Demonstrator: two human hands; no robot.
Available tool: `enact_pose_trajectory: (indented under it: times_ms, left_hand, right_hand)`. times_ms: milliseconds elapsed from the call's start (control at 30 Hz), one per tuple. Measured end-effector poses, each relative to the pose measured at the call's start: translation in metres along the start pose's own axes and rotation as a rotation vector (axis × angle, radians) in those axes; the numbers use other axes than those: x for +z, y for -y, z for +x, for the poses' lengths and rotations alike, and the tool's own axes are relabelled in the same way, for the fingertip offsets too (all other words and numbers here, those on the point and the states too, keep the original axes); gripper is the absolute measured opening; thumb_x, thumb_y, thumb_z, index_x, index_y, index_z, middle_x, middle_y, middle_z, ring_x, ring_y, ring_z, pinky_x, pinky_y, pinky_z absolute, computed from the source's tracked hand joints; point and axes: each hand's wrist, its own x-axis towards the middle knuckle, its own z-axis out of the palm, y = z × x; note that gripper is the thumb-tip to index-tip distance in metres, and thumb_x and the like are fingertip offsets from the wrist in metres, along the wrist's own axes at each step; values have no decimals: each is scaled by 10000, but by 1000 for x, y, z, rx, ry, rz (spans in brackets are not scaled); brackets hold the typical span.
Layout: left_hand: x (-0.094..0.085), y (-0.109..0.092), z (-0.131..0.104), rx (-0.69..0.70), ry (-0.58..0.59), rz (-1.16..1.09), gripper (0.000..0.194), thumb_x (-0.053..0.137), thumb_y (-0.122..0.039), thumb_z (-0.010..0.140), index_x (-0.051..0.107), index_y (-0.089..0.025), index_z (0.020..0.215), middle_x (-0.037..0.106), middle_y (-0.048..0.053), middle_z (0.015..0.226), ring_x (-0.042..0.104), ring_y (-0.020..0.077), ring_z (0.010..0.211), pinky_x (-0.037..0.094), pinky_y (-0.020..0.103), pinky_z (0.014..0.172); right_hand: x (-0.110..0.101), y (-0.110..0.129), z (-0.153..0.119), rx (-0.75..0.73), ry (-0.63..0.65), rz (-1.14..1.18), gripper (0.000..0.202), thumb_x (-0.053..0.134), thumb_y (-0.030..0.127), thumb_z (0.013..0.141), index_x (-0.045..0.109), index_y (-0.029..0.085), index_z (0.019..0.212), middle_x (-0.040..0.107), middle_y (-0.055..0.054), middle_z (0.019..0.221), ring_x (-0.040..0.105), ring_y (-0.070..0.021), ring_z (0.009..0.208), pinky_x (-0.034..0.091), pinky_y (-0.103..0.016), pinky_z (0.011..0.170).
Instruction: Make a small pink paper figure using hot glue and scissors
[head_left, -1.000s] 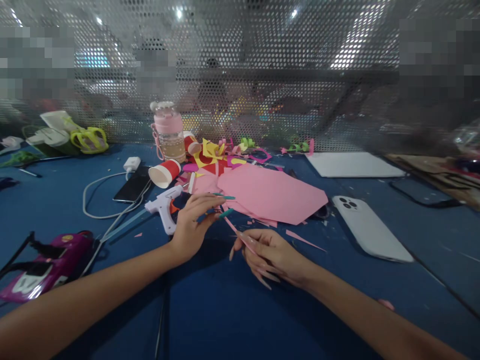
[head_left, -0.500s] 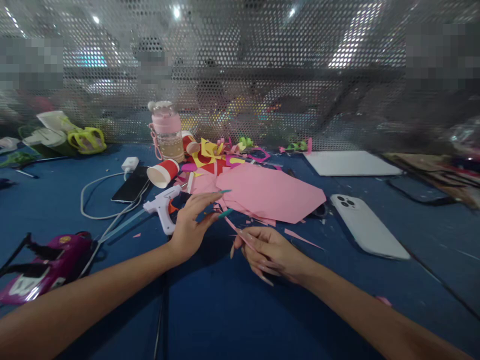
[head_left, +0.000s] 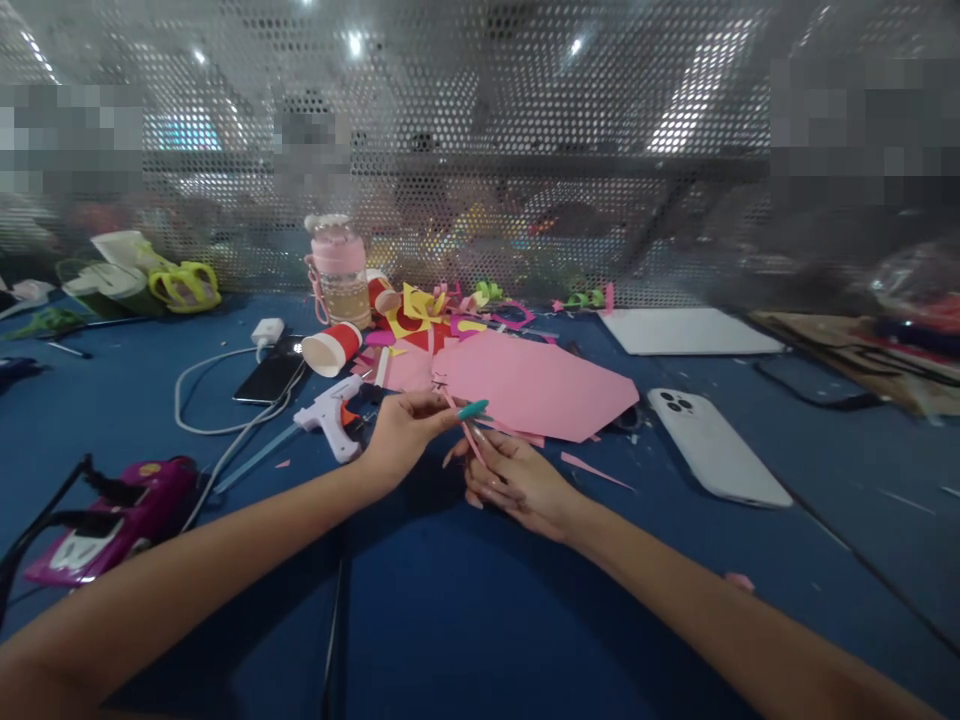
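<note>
Between my hands runs a thin pink paper strip (head_left: 474, 440). My left hand (head_left: 405, 435), with long teal nails, pinches its upper part. The lower part is gripped in the fingers of my right hand (head_left: 517, 480). Just beyond them a large pink paper sheet (head_left: 540, 385) with angled corners lies on the blue table (head_left: 450, 620). To the left of my left hand rests a white glue gun (head_left: 330, 415) with an orange trigger.
Paper scraps (head_left: 420, 315), a red-and-white cup (head_left: 332, 348) and a pink-lidded bottle (head_left: 339, 270) stand behind. A black phone (head_left: 270, 372), cables and a purple object (head_left: 124, 520) are left; a white phone (head_left: 716, 445) and white board (head_left: 690, 330) are right.
My left hand has closed its fingers on the strip and moved a little right. My right hand has shifted slightly left and up, and the two hands are closer together.
</note>
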Motion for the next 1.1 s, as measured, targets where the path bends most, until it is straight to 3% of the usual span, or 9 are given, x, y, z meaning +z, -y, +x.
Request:
enact_pose_trajectory:
  times_ms: [67,167,367,500,633,767,933,1000,1100]
  left_hand:
    - [-2,-2,1,-21,-29,-1,181,688,-292,608,620,-129,569,563,-33,493,446,49,411,340,174,383]
    - [-6,-8,6,-2,-68,14,162,703,-263,588,618,-131,548,578,-31,502,469,49,438,353,168,414]
    - [-14,-14,11,11,-39,37,116,694,-223,599,638,-133,553,615,-20,536,539,60,511,425,181,548]
    - [-13,-12,10,2,-5,-46,131,692,-246,606,638,-129,578,628,-9,563,574,79,546,457,205,600]
    - [-12,-17,12,46,-76,-110,161,702,-256,592,616,-121,572,621,-5,568,581,89,560,468,217,612]
    - [-22,-25,22,111,-253,-163,152,693,-258,597,614,-129,606,622,-11,592,572,76,552,470,211,612]
    - [-36,-27,27,203,-342,-144,192,697,-291,588,577,-141,581,575,-37,509,534,60,481,466,196,568]
    - [-33,-26,23,144,-291,-113,211,703,-300,579,569,-137,571,580,-29,511,541,66,484,466,200,555]
    - [-23,-22,13,13,-168,-61,236,721,-295,550,553,-129,557,592,-22,525,550,74,489,461,205,539]
  right_hand:
    - [1,0,0,22,4,13,276,615,432,727,601,161,777,498,77,394,428,-47,341,487,-242,523]
    - [2,1,-1,45,-30,52,323,652,464,669,601,160,766,623,7,567,585,-112,521,509,-305,617]
    - [4,2,-2,67,-65,22,325,710,415,614,628,139,764,670,-33,665,636,-132,618,515,-288,655]
    - [5,2,-1,64,-69,-81,231,737,295,611,630,121,718,637,5,539,594,-78,477,483,-182,512]
    - [4,0,1,56,-92,-130,241,718,329,627,618,111,642,591,19,443,533,-55,376,389,-134,359]
    - [1,0,2,19,-144,-183,328,705,432,606,573,134,567,506,50,315,326,-19,205,222,-133,234]
    - [-4,8,-1,-136,-342,-120,528,617,627,570,387,194,375,268,103,212,211,-31,189,288,-182,231]
    - [-4,11,-2,-190,-365,-132,569,540,690,585,384,190,363,333,79,257,290,-38,223,343,-190,279]
    - [-1,14,-3,-248,-322,-242,467,577,635,610,594,171,568,602,10,511,548,-89,455,470,-219,492]
